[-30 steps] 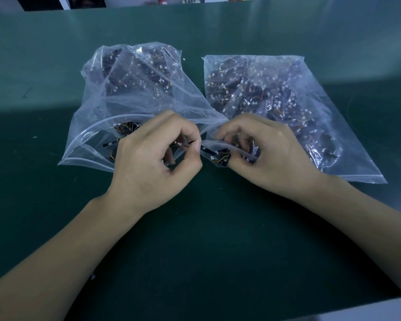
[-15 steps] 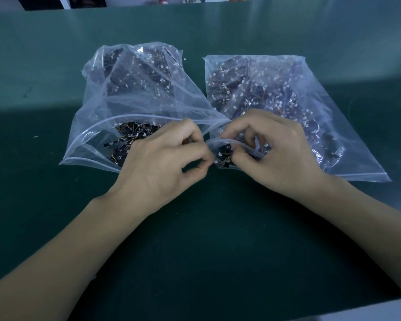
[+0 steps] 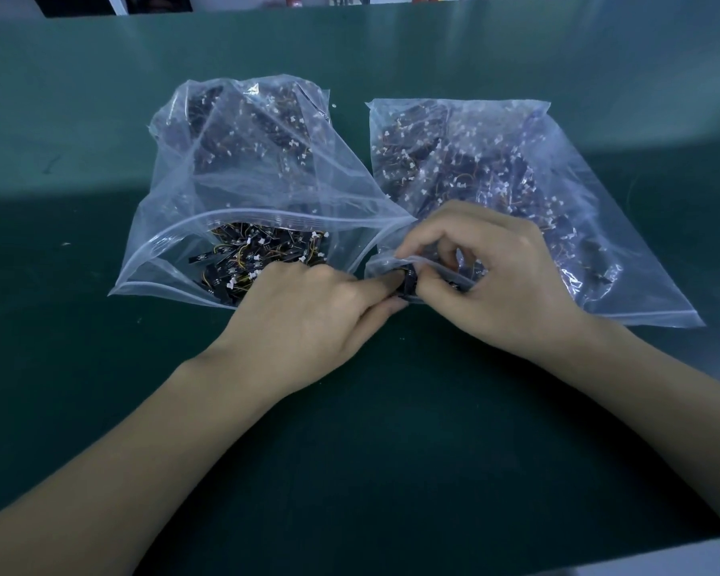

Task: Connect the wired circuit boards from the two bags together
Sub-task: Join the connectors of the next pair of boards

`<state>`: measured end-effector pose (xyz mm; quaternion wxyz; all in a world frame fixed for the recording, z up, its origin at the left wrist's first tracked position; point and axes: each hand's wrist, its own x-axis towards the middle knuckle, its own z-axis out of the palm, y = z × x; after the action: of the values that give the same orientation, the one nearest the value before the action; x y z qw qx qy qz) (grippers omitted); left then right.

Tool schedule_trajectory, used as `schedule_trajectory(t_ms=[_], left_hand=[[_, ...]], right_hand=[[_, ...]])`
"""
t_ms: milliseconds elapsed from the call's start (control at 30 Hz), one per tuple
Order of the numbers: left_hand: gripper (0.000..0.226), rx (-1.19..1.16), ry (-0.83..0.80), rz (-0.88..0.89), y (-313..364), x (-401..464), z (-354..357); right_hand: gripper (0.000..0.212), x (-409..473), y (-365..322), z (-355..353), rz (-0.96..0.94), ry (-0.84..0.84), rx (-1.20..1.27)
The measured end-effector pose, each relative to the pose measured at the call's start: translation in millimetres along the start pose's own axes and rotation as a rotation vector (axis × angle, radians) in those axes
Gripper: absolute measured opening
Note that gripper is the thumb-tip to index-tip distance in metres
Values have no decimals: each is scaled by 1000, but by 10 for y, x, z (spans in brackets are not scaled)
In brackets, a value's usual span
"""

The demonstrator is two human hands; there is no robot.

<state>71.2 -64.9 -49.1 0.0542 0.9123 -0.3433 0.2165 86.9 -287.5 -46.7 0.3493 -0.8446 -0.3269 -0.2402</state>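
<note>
Over the last second the left hand (image 3: pixel 308 309) had slid toward three o'clock until its fingertips met the right hand (image 3: pixel 491 284) at the mouth of the right clear plastic zip bag (image 3: pixel 558 180). Both hands pinched, fingers curled together, on a small black wired circuit board piece (image 3: pixel 408 282) between them; what the left held was mostly hidden. The left clear plastic zip bag (image 3: pixel 242 193), at nine o'clock of the hands, gaped open on its heap of black boards with white plugs (image 3: pixel 250 259). Judging by this closing-in, the two connectors were probably being mated above the dark green table mat (image 3: pixel 391 430).
</note>
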Motion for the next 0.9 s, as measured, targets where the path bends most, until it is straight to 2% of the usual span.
schedule_trajectory(t_ms=[100, 200, 300, 367, 533, 733, 900], left_hand=[[34, -157, 166, -46, -34, -10, -32], [45, -229, 259, -253, -120, 3, -95], [46, -77, 155, -395, -245, -22, -44], [41, -18, 97, -428, -328, -62, 32], [39, -55, 78, -407, -413, -30, 49], [11, -63, 58, -421, -388, -53, 53], [17, -68, 54, -414, -417, -64, 55]], right_hand=[[23, 3, -1, -7, 8, 0, 4], [21, 6, -14, -13, 18, 10, 0], [19, 6, -17, -20, 17, 16, 8], [20, 4, -17, -23, 21, 13, 10], [21, 2, -29, -24, 26, 12, 10], [23, 6, -40, -32, 23, 3, -2], [23, 7, -40, -29, 30, 4, -2]])
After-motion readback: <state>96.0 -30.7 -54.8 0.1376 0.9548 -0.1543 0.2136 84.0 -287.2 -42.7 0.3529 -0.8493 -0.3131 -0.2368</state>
